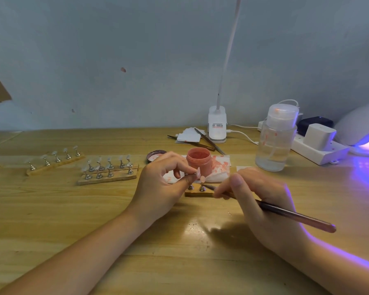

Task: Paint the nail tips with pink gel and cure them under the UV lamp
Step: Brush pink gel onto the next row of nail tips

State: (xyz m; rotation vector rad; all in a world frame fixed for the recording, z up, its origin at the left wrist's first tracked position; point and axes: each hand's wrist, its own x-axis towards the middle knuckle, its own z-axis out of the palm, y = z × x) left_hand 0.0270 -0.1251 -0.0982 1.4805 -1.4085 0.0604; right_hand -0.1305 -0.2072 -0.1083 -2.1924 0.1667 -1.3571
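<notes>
My left hand [162, 184] pinches a small metal stand with a pale pink nail tip [198, 172] just above a wooden strip [198, 193]. A second pink nail tip [202, 179] stands on that strip beside it. My right hand [256, 196] grips a long brush [296, 216], its bristle end pointing left at the foot of the stands. An open jar of pink gel [199, 163] sits right behind the strip, its lid [156, 156] to the left. The UV lamp [362, 128] glows violet at the far right.
Wooden strips with several clear nail tips on metal stands [109, 169] lie to the left. A stained tissue [219, 167] lies under the jar. A clear pump bottle [275, 137], a power strip [320, 147], a clip lamp base [217, 124] and tweezers [209, 141] stand behind.
</notes>
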